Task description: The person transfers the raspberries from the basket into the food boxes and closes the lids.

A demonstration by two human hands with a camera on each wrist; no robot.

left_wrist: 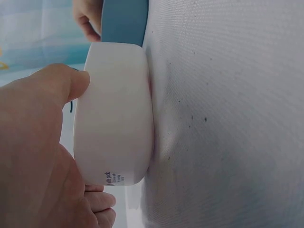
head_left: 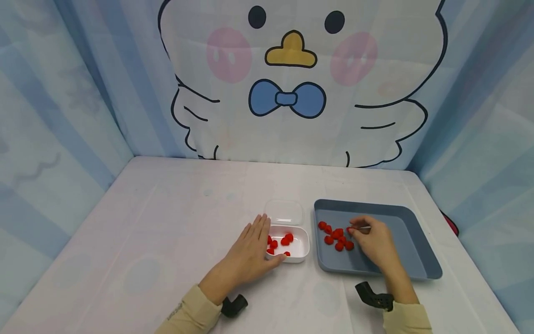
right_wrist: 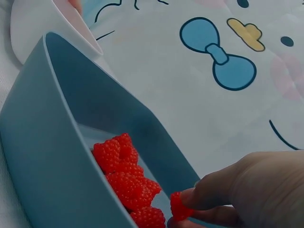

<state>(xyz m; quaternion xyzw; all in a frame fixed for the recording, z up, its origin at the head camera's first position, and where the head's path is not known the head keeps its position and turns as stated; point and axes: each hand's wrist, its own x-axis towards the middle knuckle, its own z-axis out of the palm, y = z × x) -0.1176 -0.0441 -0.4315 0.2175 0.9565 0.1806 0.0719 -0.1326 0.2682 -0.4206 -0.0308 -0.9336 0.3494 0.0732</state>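
My left hand (head_left: 248, 253) lies along the left side of a small white plastic box (head_left: 301, 250), fingers straight and together. Its thumb rests on the near rim, seen close up in the left wrist view against the box wall (left_wrist: 114, 114). Several red raspberries (head_left: 285, 240) lie inside; the hand hides part of the box's left end. Over the blue-grey tray (head_left: 400, 253), my right hand (head_left: 378, 241) pinches one raspberry (right_wrist: 179, 206) between thumb and fingertips. Beside those fingertips, a cluster of raspberries (head_left: 338, 234) sits on the tray's left part.
Just behind the white box lies a clear plastic lid (head_left: 284, 212). The tray stands to the right of the box, a narrow strip of white tablecloth (head_left: 175, 208) between them. A curtain (head_left: 288, 134) with a cartoon figure hangs at the table's far edge.
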